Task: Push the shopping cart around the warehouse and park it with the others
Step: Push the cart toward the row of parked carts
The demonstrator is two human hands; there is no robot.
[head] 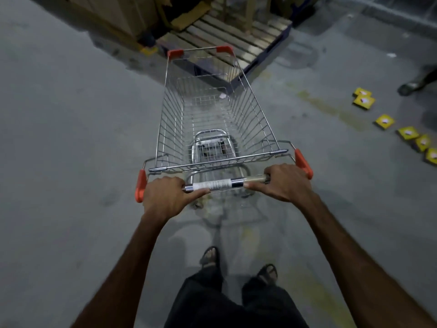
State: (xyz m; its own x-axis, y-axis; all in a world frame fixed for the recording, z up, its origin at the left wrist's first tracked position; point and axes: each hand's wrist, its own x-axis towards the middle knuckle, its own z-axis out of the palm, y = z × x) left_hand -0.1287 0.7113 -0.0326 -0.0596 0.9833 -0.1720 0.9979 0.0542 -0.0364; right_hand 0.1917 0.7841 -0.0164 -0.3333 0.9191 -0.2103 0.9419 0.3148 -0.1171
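Head view: both hands wrapped around the handle bar (227, 184) of the wire shopping cart (212, 119), left hand (165, 197) curled near the left orange end cap, right hand (283, 183) curled near the right one, thumbs lying along the bar. Cart on the grey concrete floor (71, 138), its front just short of a wooden pallet (227, 36). Yellow packets (385, 121) scattered to the right, well apart.

Bare forearms, no sleeves, loose black trousers (227, 306) — dark open-toed sandals (210, 255) on both feet
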